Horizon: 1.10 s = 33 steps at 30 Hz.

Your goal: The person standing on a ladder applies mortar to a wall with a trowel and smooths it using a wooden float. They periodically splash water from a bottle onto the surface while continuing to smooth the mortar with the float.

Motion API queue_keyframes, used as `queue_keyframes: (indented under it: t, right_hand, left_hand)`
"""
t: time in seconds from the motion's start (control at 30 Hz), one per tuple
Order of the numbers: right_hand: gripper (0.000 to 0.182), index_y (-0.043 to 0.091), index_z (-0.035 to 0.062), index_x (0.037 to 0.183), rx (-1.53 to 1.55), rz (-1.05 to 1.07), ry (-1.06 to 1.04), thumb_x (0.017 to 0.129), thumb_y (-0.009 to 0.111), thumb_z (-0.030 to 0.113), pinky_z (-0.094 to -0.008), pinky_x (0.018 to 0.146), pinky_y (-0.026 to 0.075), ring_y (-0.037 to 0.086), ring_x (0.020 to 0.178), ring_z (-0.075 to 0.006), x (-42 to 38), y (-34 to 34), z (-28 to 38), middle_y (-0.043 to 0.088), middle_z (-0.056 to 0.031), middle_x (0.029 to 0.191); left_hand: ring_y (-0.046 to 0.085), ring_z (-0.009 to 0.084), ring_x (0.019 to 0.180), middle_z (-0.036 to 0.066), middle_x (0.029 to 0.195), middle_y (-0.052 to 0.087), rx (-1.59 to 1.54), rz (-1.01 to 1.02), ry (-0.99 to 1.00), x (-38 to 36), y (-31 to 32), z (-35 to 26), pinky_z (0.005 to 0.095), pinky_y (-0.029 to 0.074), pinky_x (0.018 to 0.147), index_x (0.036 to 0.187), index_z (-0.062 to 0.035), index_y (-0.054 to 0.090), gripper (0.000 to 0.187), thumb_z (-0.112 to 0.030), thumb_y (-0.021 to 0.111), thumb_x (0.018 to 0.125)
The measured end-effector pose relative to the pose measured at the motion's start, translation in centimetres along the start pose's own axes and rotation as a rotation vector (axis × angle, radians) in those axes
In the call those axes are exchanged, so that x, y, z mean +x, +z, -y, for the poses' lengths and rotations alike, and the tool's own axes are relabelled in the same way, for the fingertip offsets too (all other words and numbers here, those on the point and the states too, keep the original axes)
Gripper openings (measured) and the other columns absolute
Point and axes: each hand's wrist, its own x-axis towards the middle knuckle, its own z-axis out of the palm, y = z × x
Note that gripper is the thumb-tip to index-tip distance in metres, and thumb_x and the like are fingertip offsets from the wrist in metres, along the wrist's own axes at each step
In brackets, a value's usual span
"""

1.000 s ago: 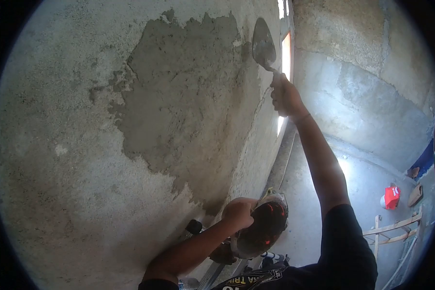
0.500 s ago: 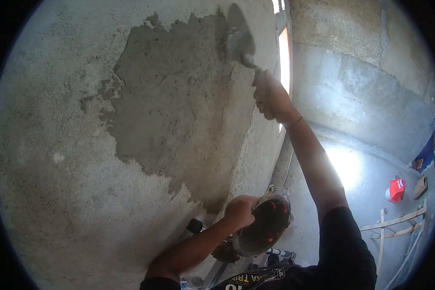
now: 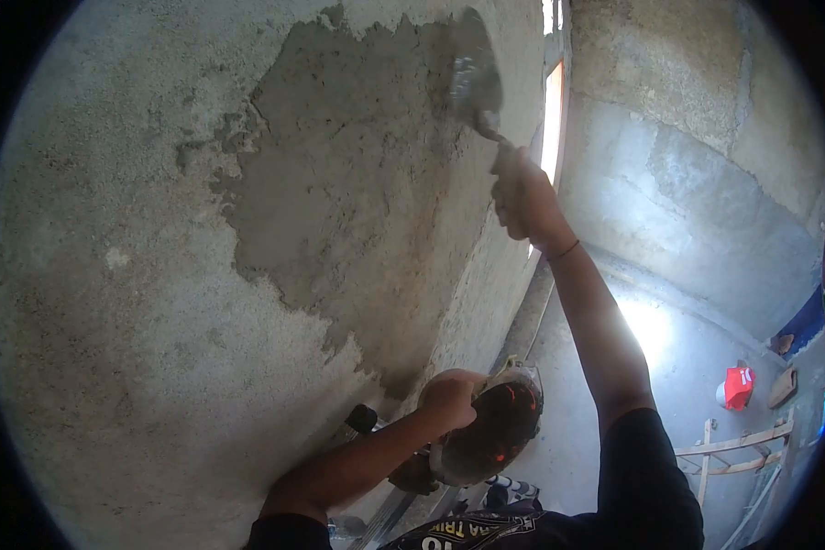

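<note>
Two hands busy | right hand (image 3: 522, 197) raised, gripping trowel (image 3: 472, 87) against wall (image 3: 110, 275) | left hand (image 3: 449, 401) low, clutching bowl (image 3: 490, 431)

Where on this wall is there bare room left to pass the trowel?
Free: the dry wall left of and below the wet mortar patch. Crowded: bottom centre, where the left hand holds the pan; the right hand presses the trowel top right.

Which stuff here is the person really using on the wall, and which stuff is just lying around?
In use:
- right hand gripping a grey metal trowel against the wet grey plaster patch
- left hand holding a round dark pan with red marks

Lying about:
- red container on the floor
- pale wooden frame
- brown flat piece by the far wall
</note>
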Motion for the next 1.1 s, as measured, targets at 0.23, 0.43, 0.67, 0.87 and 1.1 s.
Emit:
queue_keyframes:
  t: [0.23,0.43,0.67,0.87,1.1]
  right_hand:
    - [0.060,0.055,0.0064,0.098,0.010,0.049,0.074,0.097,0.037,0.064,-0.0298,0.045,0.043,0.051,0.051,-0.0155,1.8,-1.1,-2.0,0.053,-0.0044,0.069]
    - [0.051,0.054,0.0094,0.088,-0.064,-0.191,0.206,0.100,0.036,0.056,-0.0319,0.042,0.040,0.050,0.048,-0.0159,-5.4,-9.7,-7.9,0.050,-0.0037,0.062]
    - [0.026,0.058,0.0044,0.091,-0.619,-0.330,0.395,0.099,0.045,0.025,-0.0316,0.042,0.043,0.053,0.046,-0.0164,-32.6,-12.9,-15.9,0.056,-0.0054,0.062]
    - [0.020,0.058,0.0035,0.091,-0.519,-0.383,0.678,0.096,0.047,0.021,-0.0284,0.044,0.041,0.050,0.049,-0.0125,-45.0,-11.4,-14.4,0.050,-0.0023,0.063]
    - [0.026,0.059,0.0026,0.100,-0.825,-0.107,0.643,0.090,0.064,0.026,-0.0383,0.060,0.050,0.065,0.065,-0.0295,-46.9,-10.7,-15.2,0.067,-0.0169,0.078]
  left_hand:
    - [0.065,0.0336,0.099,0.018,0.101,0.068,-0.014,-0.110,0.066,0.0,1.2,0.9,0.0415,0.050,0.090,0.110,-0.0076,0.070,0.040,-0.012,0.068,0.071]
    - [0.062,0.0337,0.109,0.017,0.114,0.065,-0.023,0.075,-0.070,0.7,2.0,1.8,0.0425,0.049,0.092,0.118,-0.0144,0.066,0.050,-0.009,0.063,0.068]
    - [0.067,0.0377,0.091,0.021,0.092,0.069,-0.064,-0.043,0.019,-0.9,-0.2,0.3,0.0486,0.051,0.082,0.104,-0.0092,0.070,0.036,-0.012,0.062,0.068]
    - [0.066,0.0383,0.091,0.022,0.094,0.068,-0.076,0.123,-0.163,0.3,1.0,0.6,0.0478,0.053,0.080,0.103,-0.0082,0.070,0.038,-0.012,0.062,0.065]
    - [0.067,0.0382,0.094,0.023,0.096,0.068,-0.006,0.088,-0.085,0.7,-0.6,0.0,0.0464,0.053,0.084,0.096,0.0006,0.070,0.031,-0.015,0.063,0.071]
